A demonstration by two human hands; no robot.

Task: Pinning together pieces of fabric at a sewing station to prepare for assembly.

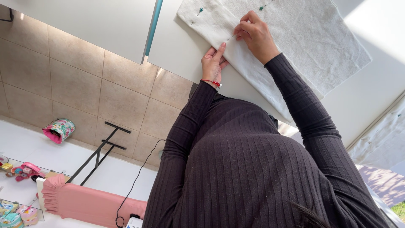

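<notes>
A white felt-like cloth (303, 38) lies on a white table (177, 46). My left hand (214, 62), with a red bracelet at the wrist, presses flat on the cloth's folded near edge. Just beyond it, my right hand (254, 33) pinches a thin pin (231, 37) whose point meets the cloth. Two green-headed pins (200, 10) (263, 7) are stuck in the cloth further along. Both arms wear dark ribbed sleeves.
A beige tiled floor (84, 84) lies below the table. On the left are a floral pouch (59, 128), a black metal frame (101, 150), a black cable (135, 181), a pink pleated cloth (84, 202) and several small colourful items (21, 171).
</notes>
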